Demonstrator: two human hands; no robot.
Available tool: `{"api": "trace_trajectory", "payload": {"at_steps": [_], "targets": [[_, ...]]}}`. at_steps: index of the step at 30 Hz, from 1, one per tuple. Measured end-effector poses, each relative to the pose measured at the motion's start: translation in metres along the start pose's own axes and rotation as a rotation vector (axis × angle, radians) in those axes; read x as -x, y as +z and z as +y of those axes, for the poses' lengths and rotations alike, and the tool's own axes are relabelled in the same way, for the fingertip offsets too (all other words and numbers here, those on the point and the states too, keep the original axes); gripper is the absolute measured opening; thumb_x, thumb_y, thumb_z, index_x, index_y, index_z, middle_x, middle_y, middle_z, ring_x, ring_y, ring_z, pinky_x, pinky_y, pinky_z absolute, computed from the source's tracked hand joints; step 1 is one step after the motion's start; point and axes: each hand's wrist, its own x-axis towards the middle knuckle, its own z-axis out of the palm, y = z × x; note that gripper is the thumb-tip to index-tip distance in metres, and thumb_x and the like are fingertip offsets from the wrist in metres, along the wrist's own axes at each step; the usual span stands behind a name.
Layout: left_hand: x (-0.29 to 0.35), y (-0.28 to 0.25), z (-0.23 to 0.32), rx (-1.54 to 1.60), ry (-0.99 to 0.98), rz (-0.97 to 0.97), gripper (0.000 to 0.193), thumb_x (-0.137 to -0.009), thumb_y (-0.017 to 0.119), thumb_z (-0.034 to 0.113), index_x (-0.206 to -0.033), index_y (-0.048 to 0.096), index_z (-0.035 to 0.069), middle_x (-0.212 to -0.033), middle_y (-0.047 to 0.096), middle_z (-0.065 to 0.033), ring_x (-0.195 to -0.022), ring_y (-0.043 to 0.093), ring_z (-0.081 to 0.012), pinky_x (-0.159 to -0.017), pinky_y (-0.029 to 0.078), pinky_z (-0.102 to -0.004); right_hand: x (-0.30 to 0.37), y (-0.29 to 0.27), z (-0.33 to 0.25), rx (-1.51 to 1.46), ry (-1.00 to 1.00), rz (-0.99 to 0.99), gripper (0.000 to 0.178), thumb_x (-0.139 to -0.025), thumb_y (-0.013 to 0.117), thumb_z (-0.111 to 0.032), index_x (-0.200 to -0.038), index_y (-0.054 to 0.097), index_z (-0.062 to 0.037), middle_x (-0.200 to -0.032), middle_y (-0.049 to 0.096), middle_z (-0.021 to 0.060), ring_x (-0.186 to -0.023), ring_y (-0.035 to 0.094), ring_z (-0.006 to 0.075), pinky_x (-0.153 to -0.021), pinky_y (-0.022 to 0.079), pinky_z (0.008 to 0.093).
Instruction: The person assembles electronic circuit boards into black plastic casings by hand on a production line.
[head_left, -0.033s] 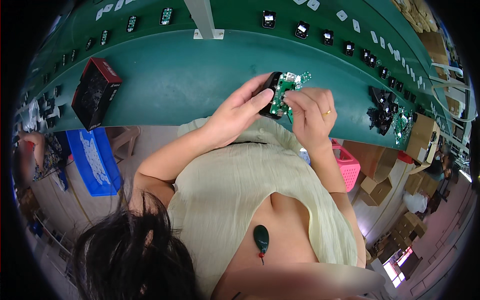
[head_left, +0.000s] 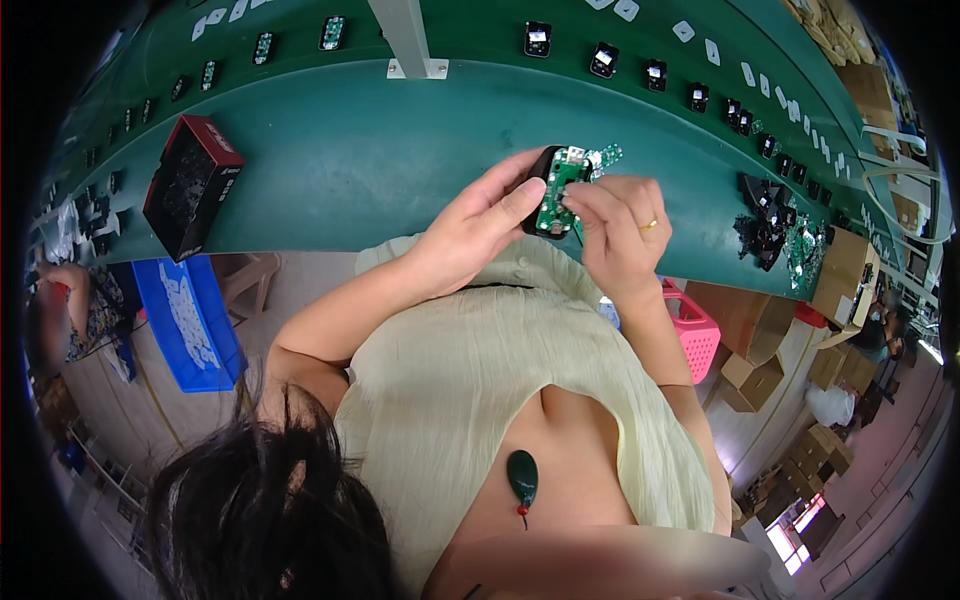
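My left hand (head_left: 485,215) is closed round a small black plastic case (head_left: 543,160), its thumb on the near side. A green circuit board (head_left: 566,185) with a silver connector at its far end lies in or against the case's open face. My right hand (head_left: 622,225), wearing a ring, has thumb and forefinger bent together at the board's right edge. More green circuit boards (head_left: 606,155) stick out beyond and below the right fingers. Whether the right hand holds these or they lie on the bench, I cannot tell.
A black and red box (head_left: 205,190) of dark parts stands left on the green bench (head_left: 340,160). Cases with white labels (head_left: 604,58) line the far strip. Black parts (head_left: 768,215) and boards (head_left: 805,250) are piled right. A metal post (head_left: 400,35) rises at the far edge.
The circuit board has shifted slightly left and sits flatter over the black case. My right fingers have moved a little left with it.
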Motion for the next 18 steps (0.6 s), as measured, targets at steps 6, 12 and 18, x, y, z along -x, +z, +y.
{"api": "trace_trajectory", "payload": {"at_steps": [6, 12, 18], "targets": [[-0.001, -0.004, -0.008, -0.031, 0.077, 0.040, 0.042, -0.092, 0.044, 0.023, -0.127, 0.034, 0.003, -0.112, 0.048, -0.0050, -0.102, 0.045, -0.0111, -0.085, 0.039, -0.0251, 0.001, 0.003, 0.001, 0.019, 0.047, -0.075, 0.021, -0.057, 0.065, 0.000, -0.076, 0.058, -0.0065, -0.072, 0.053, 0.0042, -0.060, 0.050, 0.0199, -0.049, 0.041, 0.0289], [-0.005, -0.008, -0.015, -0.146, 0.148, 0.040, 0.040, -0.092, 0.044, 0.022, -0.125, 0.036, 0.001, -0.109, 0.048, -0.0040, -0.095, 0.046, -0.0096, -0.081, 0.040, -0.0246, -0.001, 0.009, -0.002, -0.011, 0.064, -0.118, 0.020, -0.059, 0.064, -0.001, -0.077, 0.057, -0.0065, -0.073, 0.054, 0.0043, -0.062, 0.051, 0.0206, -0.051, 0.042, 0.0297], [-0.014, -0.011, -0.011, -0.221, 0.218, 0.120, 0.031, -0.089, 0.048, 0.012, -0.116, 0.040, 0.000, -0.103, 0.050, -0.0042, -0.091, 0.048, -0.0087, -0.080, 0.041, -0.0228, 0.002, 0.014, 0.000, -0.165, 0.231, -0.118, 0.030, -0.065, 0.066, -0.003, -0.093, 0.055, -0.0051, -0.090, 0.053, 0.0084, -0.079, 0.052, 0.0217, -0.062, 0.043, 0.0292]]}}
